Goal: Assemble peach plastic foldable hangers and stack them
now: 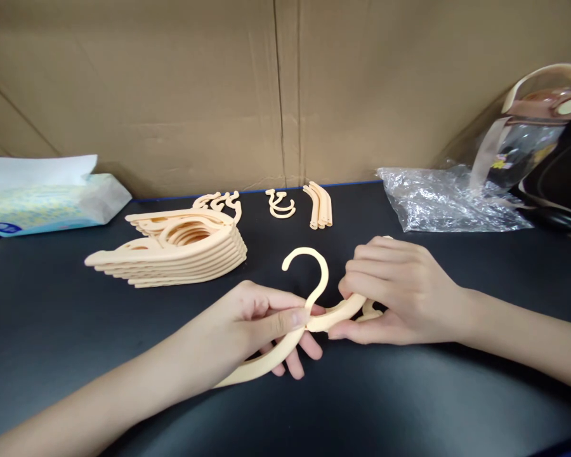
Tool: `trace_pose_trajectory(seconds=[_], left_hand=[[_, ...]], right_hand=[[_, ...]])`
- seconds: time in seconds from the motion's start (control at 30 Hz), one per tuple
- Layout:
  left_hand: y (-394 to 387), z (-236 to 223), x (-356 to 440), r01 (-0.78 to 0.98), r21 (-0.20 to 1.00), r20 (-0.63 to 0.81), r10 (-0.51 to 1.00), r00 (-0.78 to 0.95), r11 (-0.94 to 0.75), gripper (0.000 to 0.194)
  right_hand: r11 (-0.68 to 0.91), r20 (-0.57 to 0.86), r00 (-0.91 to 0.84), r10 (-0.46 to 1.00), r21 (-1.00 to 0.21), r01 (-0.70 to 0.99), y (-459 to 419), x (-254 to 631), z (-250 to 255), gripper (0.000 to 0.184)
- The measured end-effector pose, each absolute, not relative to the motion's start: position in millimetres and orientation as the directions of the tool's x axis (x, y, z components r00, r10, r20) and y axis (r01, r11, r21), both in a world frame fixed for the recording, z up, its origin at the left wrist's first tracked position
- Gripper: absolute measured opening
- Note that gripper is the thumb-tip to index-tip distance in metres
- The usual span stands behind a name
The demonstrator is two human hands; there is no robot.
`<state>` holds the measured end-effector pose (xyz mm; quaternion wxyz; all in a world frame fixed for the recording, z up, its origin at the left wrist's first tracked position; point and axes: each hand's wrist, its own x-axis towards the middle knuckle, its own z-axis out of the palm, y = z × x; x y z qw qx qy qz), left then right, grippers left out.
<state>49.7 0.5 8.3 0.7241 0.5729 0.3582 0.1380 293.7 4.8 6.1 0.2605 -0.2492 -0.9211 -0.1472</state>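
Between my hands is a cream plastic clothes hanger (342, 311), its curved hook (321, 270) pointing up and away from me. My left hand (261, 324) pinches the hanger at the base of the hook, thumb on top, with one arm of the hanger running below the palm. Fingers closed, my right hand (394, 289) grips the other arm and hides much of it. Behind them to the left lies a stack of folded hangers (190, 260). Loose hooks (282, 206) and several curved strips (320, 206) rest farther back.
A tissue pack (52, 203) sits at the far left. On the right are a crumpled clear plastic bag (447, 200) and a drink bottle (523, 139) with a handle. More hooks (219, 202) lie behind the stack. A brown cardboard wall (171, 95) borders the black table (66, 330).
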Motion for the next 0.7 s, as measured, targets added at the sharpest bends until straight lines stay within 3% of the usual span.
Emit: trace_pose_trajectory(seconds=[0.27, 0.7], left_hand=[[1.3, 10.0, 52.0, 0.242, 0.922, -0.381, 0.611, 0.694, 0.301, 0.034], [0.2, 13.4, 51.1, 0.243, 0.915, -0.396, 0.608, 0.688, 0.322, 0.033]], right_hand=[[0.824, 0.601, -0.727, 0.333, 0.189, 0.534, 7.1, 292.5, 8.4, 0.037], [0.812, 0.615, -0.703, 0.358, 0.166, 0.559, 4.4, 292.6, 9.3, 0.038]])
